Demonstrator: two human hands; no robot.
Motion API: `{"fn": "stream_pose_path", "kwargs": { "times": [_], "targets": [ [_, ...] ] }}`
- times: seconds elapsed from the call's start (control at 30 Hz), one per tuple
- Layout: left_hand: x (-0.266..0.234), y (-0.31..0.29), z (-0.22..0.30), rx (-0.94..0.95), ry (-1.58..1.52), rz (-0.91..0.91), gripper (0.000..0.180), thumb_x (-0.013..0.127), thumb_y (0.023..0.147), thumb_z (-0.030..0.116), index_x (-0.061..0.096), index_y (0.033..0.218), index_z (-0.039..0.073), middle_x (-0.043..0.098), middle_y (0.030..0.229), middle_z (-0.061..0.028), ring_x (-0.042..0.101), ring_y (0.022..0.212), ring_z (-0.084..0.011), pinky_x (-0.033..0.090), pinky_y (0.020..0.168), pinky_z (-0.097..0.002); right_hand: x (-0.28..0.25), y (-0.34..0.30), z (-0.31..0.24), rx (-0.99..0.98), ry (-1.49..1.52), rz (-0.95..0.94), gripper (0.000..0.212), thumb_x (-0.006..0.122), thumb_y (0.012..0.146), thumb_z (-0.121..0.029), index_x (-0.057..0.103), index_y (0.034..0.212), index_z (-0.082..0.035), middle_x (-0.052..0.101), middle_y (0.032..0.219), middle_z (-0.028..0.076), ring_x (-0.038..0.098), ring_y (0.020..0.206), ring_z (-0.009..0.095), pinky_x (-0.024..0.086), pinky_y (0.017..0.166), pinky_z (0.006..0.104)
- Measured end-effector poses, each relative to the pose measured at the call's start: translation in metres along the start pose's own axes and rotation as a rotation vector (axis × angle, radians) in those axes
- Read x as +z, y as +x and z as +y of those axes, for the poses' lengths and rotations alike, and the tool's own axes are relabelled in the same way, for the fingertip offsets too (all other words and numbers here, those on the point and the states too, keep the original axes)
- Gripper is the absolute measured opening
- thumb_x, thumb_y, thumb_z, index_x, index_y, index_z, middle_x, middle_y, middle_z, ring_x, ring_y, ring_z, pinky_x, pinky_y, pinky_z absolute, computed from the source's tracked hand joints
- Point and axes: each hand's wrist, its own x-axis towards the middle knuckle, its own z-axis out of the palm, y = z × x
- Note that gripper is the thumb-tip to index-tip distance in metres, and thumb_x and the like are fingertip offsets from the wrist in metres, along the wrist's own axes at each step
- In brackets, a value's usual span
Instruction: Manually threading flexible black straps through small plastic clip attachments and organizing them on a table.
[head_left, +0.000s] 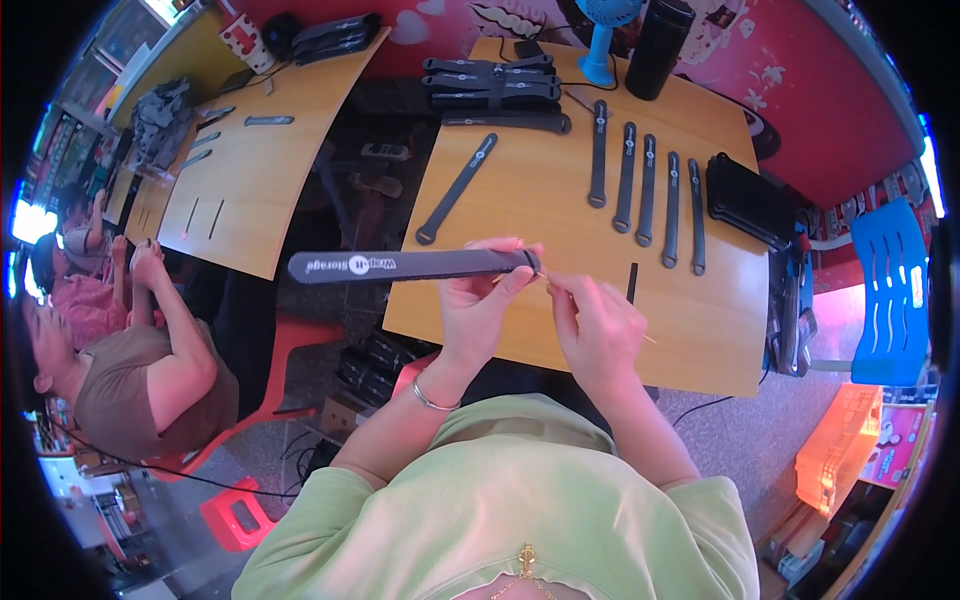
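Observation:
A long dark grey strap (400, 265) with white print and a rounded left end stretches leftward above the table edge. My left hand (478, 310) is closed around it near its right end, thumb on top. At that right end my right hand (600, 325) pinches close to the tip, fingertips pressed together. What sits in those fingers is too small to tell; a thin pale line shows below the hand. Beyond my hands lie a similar single strap (457, 190) and a row of several more straps (648, 190). A short black strip (632, 283) lies beside my right hand.
Bundled straps (492, 85) are stacked at the table's back, near a blue fan (598, 40) and a black cylinder (660, 48). A black pile (745, 200) lies at the right edge. Left, another person (150, 390) sits at a second table (270, 160). A blue chair (890, 290) stands right.

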Motion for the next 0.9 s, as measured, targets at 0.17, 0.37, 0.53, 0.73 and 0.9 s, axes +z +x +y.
{"fn": "stream_pose_path", "kwargs": {
  "times": [0.17,0.37,0.53,0.73,0.9],
  "targets": [
    [0.004,-0.002,0.002,0.096,0.111,0.004,0.028,0.063,0.082,-0.007,0.053,0.107,0.001,0.06,0.1,-0.0086,0.062,0.101,-0.0234,0.05,0.086,-0.0294,0.003,0.006,0.004,0.543,0.813,-0.195,0.012,0.063,0.084,-0.007,0.058,0.095,-0.007,0.067,0.075,0.006,0.058,0.055,0.013,0.045,0.05,0.0264],
    [-0.001,0.001,0.002,0.31,0.371,-0.01,0.027,0.063,0.082,-0.005,0.053,0.107,0.0,0.055,0.102,-0.0096,0.061,0.103,-0.0255,0.051,0.085,-0.0301,0.016,0.005,0.003,0.264,0.514,-0.105,0.021,0.056,0.088,-0.003,0.052,0.109,-0.004,0.068,0.077,0.007,0.048,0.054,0.005,0.038,0.049,0.018],
    [-0.005,0.004,0.006,0.443,0.466,-0.044,0.024,0.063,0.083,-0.004,0.053,0.104,0.0,0.054,0.103,-0.0108,0.061,0.104,-0.0283,0.051,0.085,-0.0323,0.007,0.017,-0.007,0.733,1.025,-0.289,0.022,0.06,0.086,-0.005,0.054,0.107,-0.008,0.066,0.072,0.005,0.054,0.053,0.008,0.04,0.048,0.0229],
    [-0.003,0.006,0.007,0.361,0.368,-0.025,0.024,0.061,0.084,-0.005,0.051,0.105,0.0,0.054,0.103,-0.0098,0.06,0.105,-0.0283,0.05,0.087,-0.0327,0.018,0.012,0.007,-0.12,0.117,0.038,0.019,0.06,0.086,-0.004,0.055,0.104,-0.006,0.068,0.077,0.007,0.052,0.054,0.007,0.038,0.047,0.0213],
    [-0.007,0.006,0.006,0.243,0.329,-0.048,0.024,0.06,0.085,-0.005,0.049,0.106,-0.001,0.053,0.105,-0.0101,0.06,0.105,-0.0273,0.049,0.087,-0.0314,0.024,0.015,0.001,0.573,0.945,-0.194,0.014,0.063,0.085,-0.007,0.056,0.096,-0.007,0.065,0.073,0.007,0.06,0.058,0.012,0.042,0.049,0.0258]
  ]
}}
